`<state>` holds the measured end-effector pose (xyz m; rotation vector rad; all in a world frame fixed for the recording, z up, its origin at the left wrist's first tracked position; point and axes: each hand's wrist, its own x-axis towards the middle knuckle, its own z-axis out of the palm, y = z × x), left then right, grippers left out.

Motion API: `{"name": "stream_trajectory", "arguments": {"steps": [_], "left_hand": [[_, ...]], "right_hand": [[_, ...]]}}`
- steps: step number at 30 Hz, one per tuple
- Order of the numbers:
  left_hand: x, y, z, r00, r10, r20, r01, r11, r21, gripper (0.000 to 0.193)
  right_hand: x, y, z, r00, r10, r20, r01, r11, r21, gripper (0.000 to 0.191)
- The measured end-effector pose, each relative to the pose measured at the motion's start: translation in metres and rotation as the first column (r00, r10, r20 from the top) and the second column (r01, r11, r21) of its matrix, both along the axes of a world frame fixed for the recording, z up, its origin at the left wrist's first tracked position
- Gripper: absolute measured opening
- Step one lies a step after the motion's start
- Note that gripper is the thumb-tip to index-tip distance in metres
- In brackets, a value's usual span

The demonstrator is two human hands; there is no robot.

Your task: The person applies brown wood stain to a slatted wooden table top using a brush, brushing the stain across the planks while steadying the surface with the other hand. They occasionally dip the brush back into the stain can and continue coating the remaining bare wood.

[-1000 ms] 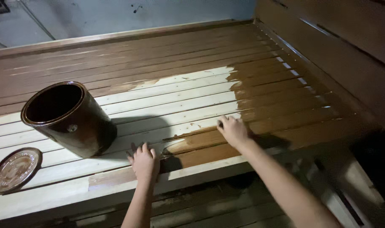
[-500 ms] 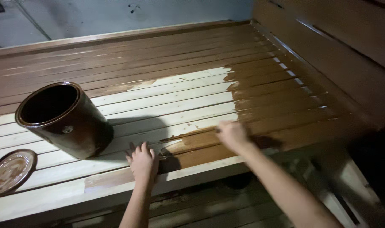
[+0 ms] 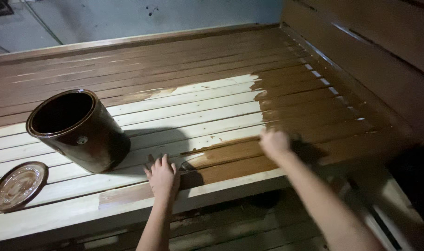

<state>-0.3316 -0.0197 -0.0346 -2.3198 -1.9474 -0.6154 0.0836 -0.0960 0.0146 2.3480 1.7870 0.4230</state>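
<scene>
My left hand (image 3: 163,176) lies flat on a pale bare slat of the wooden bench (image 3: 198,107) near its front edge, fingers apart and holding nothing. My right hand (image 3: 273,142) is blurred over the wet brown stain at the front right. Its fingers look curled, and I cannot tell whether anything is in it. A dark shadow lies just right of it. An open can (image 3: 77,130), smeared with brown stain, stands on the slats to the left of my left hand. Most of the bench is stained brown, with a pale unstained patch in the middle and front left.
The can's round lid (image 3: 19,185) lies flat at the front left corner. A stained wooden backrest (image 3: 370,42) rises along the right side. A grey wall (image 3: 128,18) stands behind the bench. Below the front edge are lower slats (image 3: 249,232).
My right hand has slid a little to the right along the stained front slats and is now blurred. My left hand has stayed on the same slat. The view has shifted slightly.
</scene>
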Motion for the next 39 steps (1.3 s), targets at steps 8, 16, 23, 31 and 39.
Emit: {"name": "stream_trajectory", "arguments": {"steps": [8, 16, 23, 31, 39], "left_hand": [[0.001, 0.008, 0.001, 1.000, 0.017, 0.001, -0.017, 0.997, -0.075, 0.054], [-0.004, 0.000, 0.012, 1.000, 0.011, -0.016, -0.012, 0.998, -0.063, 0.053], [-0.004, -0.002, 0.018, 0.999, 0.035, -0.037, -0.039, 0.993, -0.111, 0.055], [-0.007, -0.002, 0.022, 0.999, 0.037, -0.032, -0.041, 0.992, -0.120, 0.054], [-0.008, 0.000, 0.012, 0.996, 0.045, -0.072, -0.044, 0.999, 0.009, 0.050]], "right_hand": [[-0.149, 0.035, -0.009, 0.820, 0.480, -0.312, -0.246, 0.788, 0.564, 0.021], [-0.005, 0.015, 0.020, -0.029, 0.442, -0.897, 0.582, 0.737, 0.344, 0.022], [0.181, -0.065, 0.044, 0.284, 0.239, -0.929, 0.728, 0.576, 0.371, 0.028], [0.130, -0.035, 0.033, 0.043, 0.446, -0.894, 0.728, 0.599, 0.334, 0.026], [0.171, -0.058, 0.037, 0.315, 0.274, -0.909, 0.682, 0.600, 0.418, 0.023]]}}
